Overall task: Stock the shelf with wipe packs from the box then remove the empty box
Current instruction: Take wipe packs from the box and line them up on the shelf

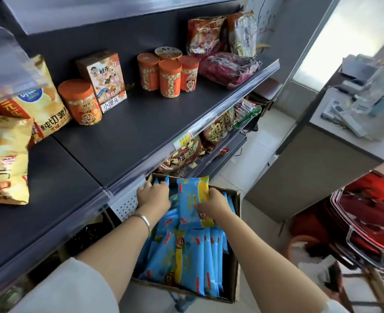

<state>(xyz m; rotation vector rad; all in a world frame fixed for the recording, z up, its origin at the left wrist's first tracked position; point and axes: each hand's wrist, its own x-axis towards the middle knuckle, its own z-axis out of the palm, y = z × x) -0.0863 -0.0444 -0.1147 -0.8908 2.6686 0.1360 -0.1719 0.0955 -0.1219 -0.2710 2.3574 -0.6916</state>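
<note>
- Forearms, one from a pale sleeve point(73, 285), enter at the lower edge and reach down into the box point(236, 267), which stands below the front lip of the shelf point(141, 127).
- At the right grip point(213, 206), thumb and fingers pinch the raised pack point(192, 199) at its lower right edge. This pack stands upright, lifted above the rest, between the two hands.
- At the left grip point(152, 195), fingers curl down among the packs at the far left corner of the box. Whether they pinch one cannot be told.
- Remaining wipe packs point(186, 263) stand on edge in rows and fill most of the box. None shows on the shelf, whose bare dark board lies above and left of both hands.
- Handling, as judged: each pack looks like a soft, light pouch in slick film, likely to sag or slip if held by one corner. A pinch across the flat faces near the top seam seems the surest hold.
</note>
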